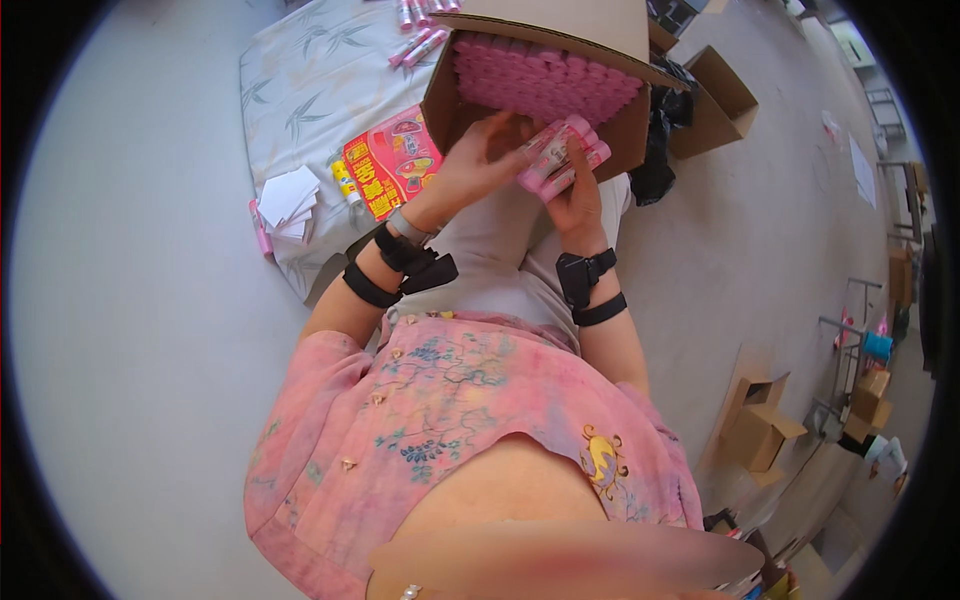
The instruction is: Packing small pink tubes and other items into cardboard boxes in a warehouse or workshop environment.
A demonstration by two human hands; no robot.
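A small bunch of pink printed tubes (553, 162) is held in my right hand (578, 200), with the thumb laid over them and the fingers wrapped behind. Beside the bunch's left end is my left hand (480, 160), its fingers bent but apart, fingertips partly lost against the carton's shadow. The left thumb lies close to the tubes; whether it touches them I cannot tell. Just beyond both hands stands an open cardboard carton (437, 105), packed at the back with rows of pink tubes (545, 78) seen end-on.
Left of the carton, a leaf-patterned cloth (300, 80) bears a red and yellow printed package (395, 160), a yellow tube (345, 182), white cards (288, 197) and loose pink tubes (418, 47). An empty carton (712, 100) and black plastic bag (655, 150) lie to the right.
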